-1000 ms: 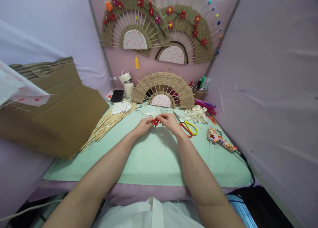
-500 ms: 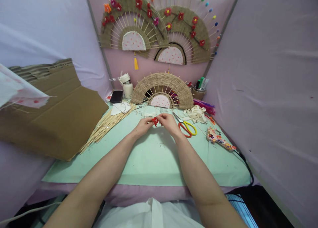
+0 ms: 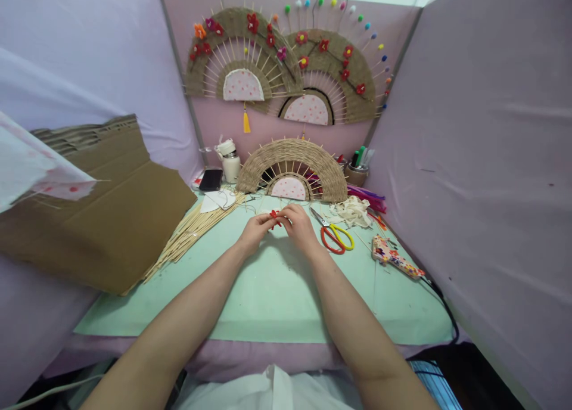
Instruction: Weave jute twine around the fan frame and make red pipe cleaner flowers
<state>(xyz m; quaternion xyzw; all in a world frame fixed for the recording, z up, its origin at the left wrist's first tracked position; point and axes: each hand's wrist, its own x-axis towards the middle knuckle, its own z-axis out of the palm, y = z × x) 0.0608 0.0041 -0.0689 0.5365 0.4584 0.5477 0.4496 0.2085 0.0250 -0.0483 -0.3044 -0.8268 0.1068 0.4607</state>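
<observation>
Between my two hands, above the middle of the mint-green tabletop (image 3: 277, 291), is a small red flower (image 3: 274, 218). My left hand (image 3: 258, 230) pinches its left side with the fingertips. From the right, my right hand (image 3: 295, 224) is closed on the same flower, its fingers covering part of the petals. Just behind the hands stands a twine-woven fan (image 3: 292, 154) with thin sticks and a dotted half-round centre. Scissors (image 3: 335, 234) with red and yellow handles lie right of my right hand.
A patterned glue gun (image 3: 395, 258) lies at the right, its cord over the edge. Thin sticks (image 3: 192, 231) and a big cardboard sheet (image 3: 98, 219) occupy the left. A phone (image 3: 211, 180), a white bottle (image 3: 231, 165) and a pen cup (image 3: 356, 174) stand at the back.
My right fingers have moved slightly left over the flower, covering more of it. The flower has turned in my fingertips. The camera view has tilted up a little.
</observation>
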